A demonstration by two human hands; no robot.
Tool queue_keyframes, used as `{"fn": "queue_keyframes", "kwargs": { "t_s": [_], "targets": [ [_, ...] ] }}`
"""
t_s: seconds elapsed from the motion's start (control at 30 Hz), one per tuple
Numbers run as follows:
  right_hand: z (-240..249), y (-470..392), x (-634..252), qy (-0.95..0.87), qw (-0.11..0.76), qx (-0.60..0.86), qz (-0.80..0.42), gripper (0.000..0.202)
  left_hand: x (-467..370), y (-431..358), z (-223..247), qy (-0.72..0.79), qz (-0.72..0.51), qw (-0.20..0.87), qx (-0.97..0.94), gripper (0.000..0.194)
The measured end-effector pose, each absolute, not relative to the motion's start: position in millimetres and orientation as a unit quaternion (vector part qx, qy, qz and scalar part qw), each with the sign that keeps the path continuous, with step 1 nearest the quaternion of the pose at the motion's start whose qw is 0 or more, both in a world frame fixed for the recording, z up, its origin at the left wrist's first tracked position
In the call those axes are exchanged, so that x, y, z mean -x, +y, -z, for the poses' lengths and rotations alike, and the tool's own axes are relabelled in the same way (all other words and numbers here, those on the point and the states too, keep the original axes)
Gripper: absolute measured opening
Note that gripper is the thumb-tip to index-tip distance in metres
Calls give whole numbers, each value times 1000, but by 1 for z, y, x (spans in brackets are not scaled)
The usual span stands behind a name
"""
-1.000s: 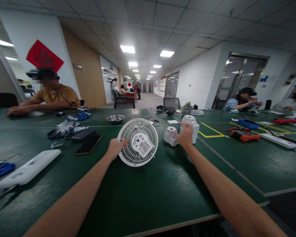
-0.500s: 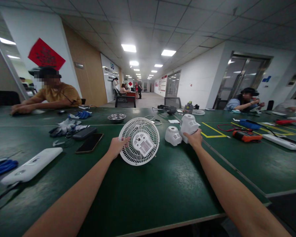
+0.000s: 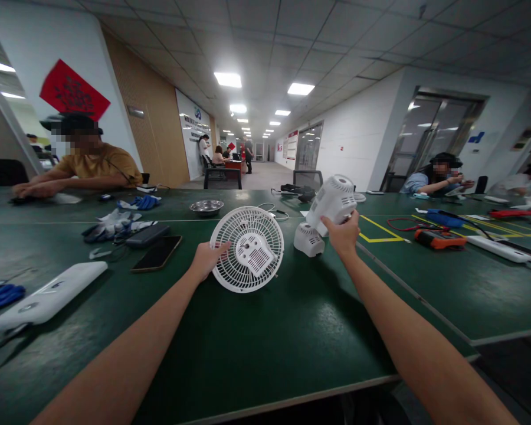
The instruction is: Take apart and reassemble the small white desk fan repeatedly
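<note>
My left hand (image 3: 207, 260) grips the left rim of a round white fan head (image 3: 248, 249), thumb on the grille. The fan head stands tilted, with its vented motor housing facing me. My right hand (image 3: 343, 235) is closed around a white vented plastic fan housing (image 3: 331, 203), held tilted above the table. Just below and left of it, a smaller white vented housing (image 3: 308, 240) sits on the green table (image 3: 256, 348). The fingers behind both held parts are partly hidden.
At left lie a phone (image 3: 157, 254), a dark power bank (image 3: 148, 235) and a white power strip (image 3: 51, 295). A metal bowl (image 3: 206, 207) stands behind the fan head. An orange multimeter (image 3: 440, 238) lies at right. Other people sit across the table.
My right hand has lifted the larger housing off the table and tilted it to the left, above the smaller one. My left hand and the fan head stay nearly in place.
</note>
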State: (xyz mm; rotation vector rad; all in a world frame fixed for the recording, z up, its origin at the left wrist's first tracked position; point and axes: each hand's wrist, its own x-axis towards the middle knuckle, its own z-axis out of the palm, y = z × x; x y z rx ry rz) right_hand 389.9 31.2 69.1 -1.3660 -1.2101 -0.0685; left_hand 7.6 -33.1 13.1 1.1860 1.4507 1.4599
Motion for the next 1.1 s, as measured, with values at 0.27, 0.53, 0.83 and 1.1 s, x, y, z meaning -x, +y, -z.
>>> {"fn": "queue_keyframes", "kwargs": {
  "t_s": [0.27, 0.53, 0.83, 1.1],
  "targets": [
    [-52, 28, -366, -587, 507, 631, 0, 84, -6, -31, -11, 567, -570, 370, -466, 28],
    [-52, 34, -367, -598, 511, 617, -6, 84, -6, -30, -9, 560, -577, 369, -465, 26],
    [-48, 39, -379, -598, 529, 602, 35, 86, -5, -29, -7, 564, -574, 368, -466, 29],
    [-56, 50, -441, -495, 553, 664, 89, 90, -6, -31, -11, 560, -567, 374, -474, 30]
  ]
}}
